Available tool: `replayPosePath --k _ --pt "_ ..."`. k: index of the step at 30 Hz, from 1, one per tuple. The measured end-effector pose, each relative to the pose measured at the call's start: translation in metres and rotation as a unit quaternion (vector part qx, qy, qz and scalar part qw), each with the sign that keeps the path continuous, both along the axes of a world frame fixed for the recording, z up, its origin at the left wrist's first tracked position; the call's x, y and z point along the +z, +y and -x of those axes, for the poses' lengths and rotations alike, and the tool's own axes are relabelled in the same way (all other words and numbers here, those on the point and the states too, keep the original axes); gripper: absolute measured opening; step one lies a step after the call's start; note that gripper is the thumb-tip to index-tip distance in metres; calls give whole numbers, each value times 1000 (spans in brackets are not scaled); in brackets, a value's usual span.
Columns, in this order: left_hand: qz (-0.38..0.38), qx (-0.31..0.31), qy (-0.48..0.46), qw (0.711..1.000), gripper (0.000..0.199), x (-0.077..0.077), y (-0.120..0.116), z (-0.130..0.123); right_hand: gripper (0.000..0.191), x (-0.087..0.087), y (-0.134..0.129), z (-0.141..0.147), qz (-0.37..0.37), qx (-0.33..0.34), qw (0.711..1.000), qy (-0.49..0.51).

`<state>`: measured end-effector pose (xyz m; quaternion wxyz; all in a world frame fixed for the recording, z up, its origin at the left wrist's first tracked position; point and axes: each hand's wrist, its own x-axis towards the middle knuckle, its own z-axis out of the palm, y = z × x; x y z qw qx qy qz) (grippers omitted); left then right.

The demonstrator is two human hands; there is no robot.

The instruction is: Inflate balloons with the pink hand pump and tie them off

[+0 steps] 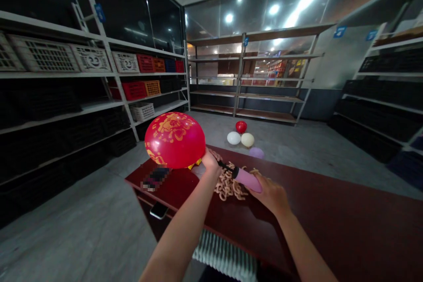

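Left hand [211,161], centre of frame: grip was pinched round the neck of the red balloon [175,140], at the black nozzle of the pump; exact finger placement was hidden. Balloon was inflated, gold floral print, left of centre, held above the left end of the dark red worktop [330,211]. Right hand [271,193], right of centre: grip was wrapped around the rear of the pink hand pump [248,179], nozzle pointing up-left toward the left hand. Both forearms came in from the bottom edge.

Under and beside the pump, mid-frame: heap of curled beige pieces [228,187] on the worktop. Small yellow item [194,164] sat just below the balloon, mostly covered. Pixelated object [156,178] lay near the worktop's left end; couldn't tell what it was. Phone [159,211] was in a recess below that, lower left.

Beyond the far edge, just right of centre: red round balloon [241,127], white balloon [234,138] and cream balloon [247,140] were grouped on the floor [287,141]; lilac balloon [257,153] was nearer, partly hidden by the worktop. Grey-green ribbed fabric [224,253] showed bottom centre. White rack [115,81] at left carried plastic crates [135,91].
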<state>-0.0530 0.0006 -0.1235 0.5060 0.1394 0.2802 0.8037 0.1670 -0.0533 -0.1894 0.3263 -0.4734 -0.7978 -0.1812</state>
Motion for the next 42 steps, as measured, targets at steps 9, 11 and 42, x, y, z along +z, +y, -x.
replayPosePath --k 9,11,42 --pt "16 75 -28 997 36 49 -10 56 46 2 8 -12 29 -6 999 -17" --pt "17 68 -20 997 36 60 -9 60 45 2 9 -11 28 -13 999 -14" --pt "-16 1 6 1000 46 15 18 -69 41 -3 18 -13 69 -79 993 53"
